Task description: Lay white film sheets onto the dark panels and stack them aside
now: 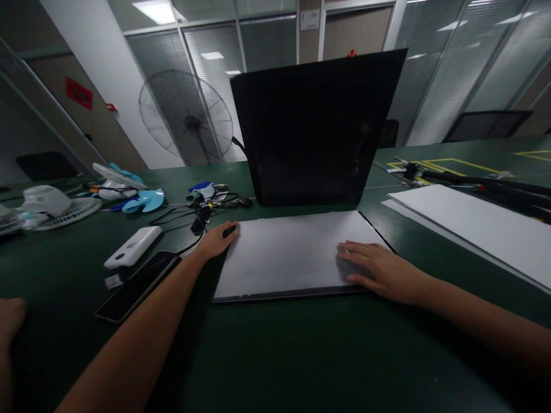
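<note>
A flat white panel (284, 252) with a thin dark frame lies on the green table in front of me. At its left edge my left hand (217, 240) is closed around a small black object (229, 230), whose kind I cannot make out. My right hand (381, 269) rests open and flat on the right part of the panel, fingers stretched toward its middle. Right behind the panel a large black rectangular sheet or screen (318, 132) stands upright, leaning back.
Left of my left arm lie a dark phone (138, 287) and a white power bank (133, 246). Behind are tangled cables (200, 218) and fan parts with blue blades (146, 201). White boards (477, 229) are stacked at right. Another person's hand (11, 321) shows at the left edge.
</note>
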A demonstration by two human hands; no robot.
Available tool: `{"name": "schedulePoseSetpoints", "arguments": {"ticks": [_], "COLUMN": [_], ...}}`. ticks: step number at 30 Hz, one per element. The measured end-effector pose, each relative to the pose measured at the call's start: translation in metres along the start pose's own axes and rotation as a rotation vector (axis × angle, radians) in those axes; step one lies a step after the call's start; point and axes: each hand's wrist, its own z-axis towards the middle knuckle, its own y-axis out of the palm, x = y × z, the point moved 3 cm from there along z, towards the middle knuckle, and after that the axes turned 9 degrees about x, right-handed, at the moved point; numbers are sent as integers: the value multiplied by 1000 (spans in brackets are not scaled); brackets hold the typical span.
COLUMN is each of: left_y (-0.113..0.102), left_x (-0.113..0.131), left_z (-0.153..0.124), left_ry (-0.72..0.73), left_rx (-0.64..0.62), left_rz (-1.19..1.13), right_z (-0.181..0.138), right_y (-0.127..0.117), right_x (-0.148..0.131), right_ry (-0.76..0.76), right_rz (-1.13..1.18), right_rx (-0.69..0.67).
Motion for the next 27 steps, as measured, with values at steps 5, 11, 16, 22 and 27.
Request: {"name": "schedulePoseSetpoints", "arguments": {"ticks": [5, 11, 16, 22, 27], "left_y": [0, -5, -7, -5, -6], "left_x": [3, 13, 19, 16, 18], "left_z": [0, -2, -3, -2, -2], "left_ry": [35, 110, 202, 203, 204], "left_rx": [-2, -10, -46, -35, -39], "left_rz": [-12, -36, -31, -23, -6], "right_z": [2, 0, -30, -76, -86], "right_y": [-4, -8, -32, -49, -46], "right_x": [16, 76, 157, 231, 255], "right_ry": [35, 238, 546, 877, 972], "right_rz": [-6, -334, -542, -557, -437], "right_rx": [35, 140, 210, 210, 80]}}
